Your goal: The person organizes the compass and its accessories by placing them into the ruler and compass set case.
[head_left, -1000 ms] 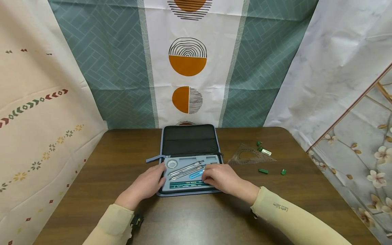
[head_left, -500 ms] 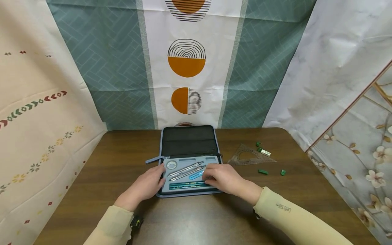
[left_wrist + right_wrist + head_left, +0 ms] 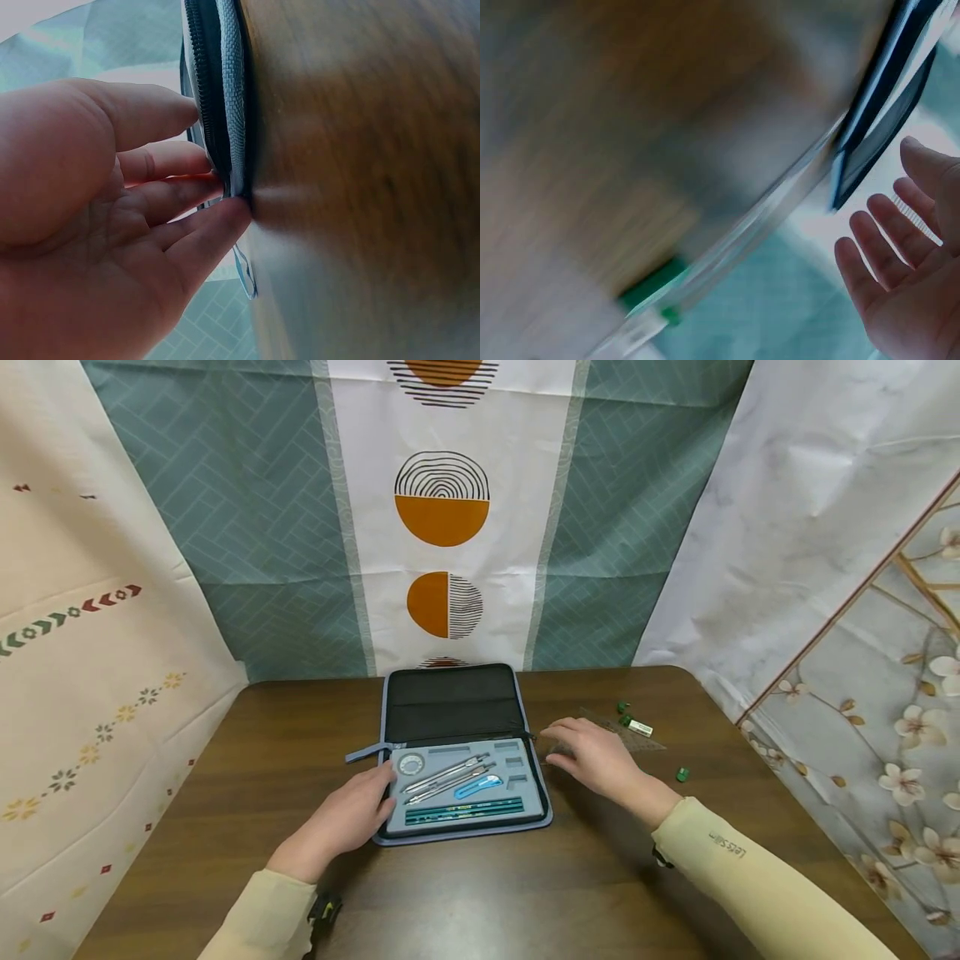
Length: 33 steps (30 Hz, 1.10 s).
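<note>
An unzipped drawing-set case lies with its black lid folded back. In its grey tray are two metal compasses, a blue cutter, green pencils and a small round white piece. My left hand rests at the case's left edge; in the left wrist view its fingers touch the zipper edge. My right hand is to the right of the case, above a clear set square, fingers loosely extended, holding nothing. It hides much of the set square.
Small green pieces lie at the right of the table, and an eraser with a white sleeve lies near the set square's far side. A strap sticks out left of the case. Patterned cloths hang around the table.
My right hand has left the tray and moved right over the set square, uncovering the cutter, pencil ends and small slots. It now hides one green piece. The left hand stays put.
</note>
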Available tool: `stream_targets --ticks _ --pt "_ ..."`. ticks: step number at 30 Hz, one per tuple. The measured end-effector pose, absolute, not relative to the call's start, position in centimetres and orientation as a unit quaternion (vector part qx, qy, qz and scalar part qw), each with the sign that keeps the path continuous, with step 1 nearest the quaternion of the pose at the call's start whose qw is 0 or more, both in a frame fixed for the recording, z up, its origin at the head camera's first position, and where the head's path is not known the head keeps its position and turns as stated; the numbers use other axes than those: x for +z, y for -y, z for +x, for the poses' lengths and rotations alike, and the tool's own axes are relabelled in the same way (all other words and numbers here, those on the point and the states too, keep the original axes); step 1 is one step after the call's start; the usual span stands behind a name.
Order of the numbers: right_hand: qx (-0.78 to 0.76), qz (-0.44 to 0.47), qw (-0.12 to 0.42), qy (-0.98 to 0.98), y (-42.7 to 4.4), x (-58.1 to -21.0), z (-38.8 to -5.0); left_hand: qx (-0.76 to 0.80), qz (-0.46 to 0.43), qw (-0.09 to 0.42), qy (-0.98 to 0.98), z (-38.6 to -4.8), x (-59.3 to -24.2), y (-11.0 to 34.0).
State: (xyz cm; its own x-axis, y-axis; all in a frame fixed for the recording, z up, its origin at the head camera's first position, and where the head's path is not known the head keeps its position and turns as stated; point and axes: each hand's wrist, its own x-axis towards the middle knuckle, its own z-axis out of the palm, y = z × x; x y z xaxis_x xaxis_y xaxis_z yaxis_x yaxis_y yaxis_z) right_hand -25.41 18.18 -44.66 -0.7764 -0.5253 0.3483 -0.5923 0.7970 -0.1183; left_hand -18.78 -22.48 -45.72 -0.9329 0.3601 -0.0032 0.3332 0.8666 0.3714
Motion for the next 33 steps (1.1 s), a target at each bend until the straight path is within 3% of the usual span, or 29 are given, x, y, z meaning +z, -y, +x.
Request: stream_targets --ticks 4,15,33 --pt "0.092 0.262 0.157 0.948 -21.3 -44.5 -26.7 0.186 0.181 0.035 -0.965 -18.9 -45.8 22.6" --pt "0.068 0.175 0.102 0.977 -28.4 -44.0 -27.3 0.186 0.197 0.022 -0.962 -18.8 -45.7 22.6" --pt "0.098 0.199 -0.012 0.975 -30.2 -43.8 -24.8 0.180 0.190 0.033 -0.965 -19.1 -45.8 22.7"
